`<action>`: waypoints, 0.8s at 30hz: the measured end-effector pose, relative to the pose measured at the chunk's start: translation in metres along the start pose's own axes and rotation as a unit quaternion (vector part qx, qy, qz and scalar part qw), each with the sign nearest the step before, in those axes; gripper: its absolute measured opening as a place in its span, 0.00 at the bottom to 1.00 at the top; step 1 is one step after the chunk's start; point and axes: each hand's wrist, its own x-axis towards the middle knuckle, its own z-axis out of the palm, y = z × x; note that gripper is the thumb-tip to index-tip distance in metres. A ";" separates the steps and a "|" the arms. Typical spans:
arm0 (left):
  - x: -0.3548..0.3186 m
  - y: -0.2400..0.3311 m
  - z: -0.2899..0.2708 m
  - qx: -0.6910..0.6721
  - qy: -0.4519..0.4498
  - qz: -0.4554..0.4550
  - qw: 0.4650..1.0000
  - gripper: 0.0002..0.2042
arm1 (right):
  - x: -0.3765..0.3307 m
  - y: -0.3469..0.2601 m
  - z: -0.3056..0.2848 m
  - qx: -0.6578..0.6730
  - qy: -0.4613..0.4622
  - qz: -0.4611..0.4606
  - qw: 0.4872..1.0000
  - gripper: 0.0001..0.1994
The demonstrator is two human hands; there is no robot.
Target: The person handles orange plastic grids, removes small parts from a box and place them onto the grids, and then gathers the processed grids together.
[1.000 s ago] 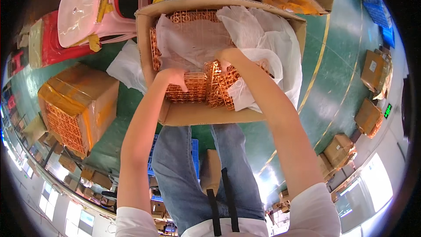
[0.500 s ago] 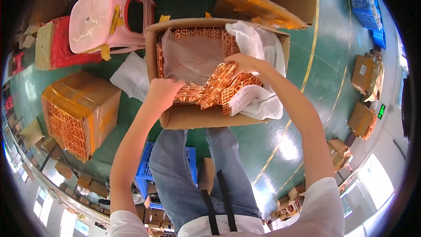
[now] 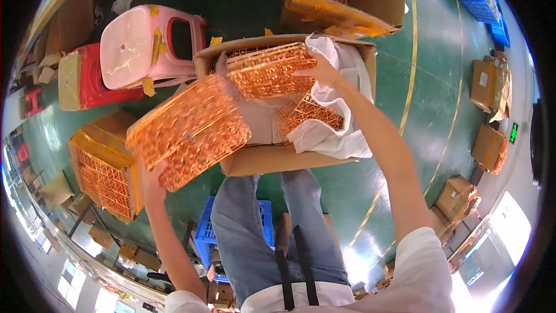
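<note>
A stack of copper-coloured wire racks (image 3: 191,130) is held up over the left side of the open cardboard box (image 3: 272,161), tilted and slightly blurred. My left hand (image 3: 154,181) grips it at its lower left corner, the fingers partly hidden. At the far side of the box, my right hand (image 3: 318,69) is closed on the right end of a second copper-coloured stack (image 3: 269,75). More copper wire pieces (image 3: 310,115) lie in the box beneath it, next to crumpled white wrapping sheets (image 3: 327,139). Part of the box's pale bottom shows between the stacks.
A pink stool (image 3: 130,46) and a red stool (image 3: 95,81) stand at the left, near a taped carton (image 3: 107,133) of copper wire goods. Another open carton (image 3: 376,0) is at the far right. A blue crate (image 3: 208,229) sits by my legs.
My left hand has brought a rack stack up and out to the left of the box. My right hand has moved farther back with the other stack. The sheet covering the box's contents is largely hidden.
</note>
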 end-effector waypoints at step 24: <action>0.027 -0.111 -0.009 -0.139 -0.027 -0.073 0.987 0.27 | -0.079 -0.189 0.139 0.315 -0.195 0.034 0.928 0.28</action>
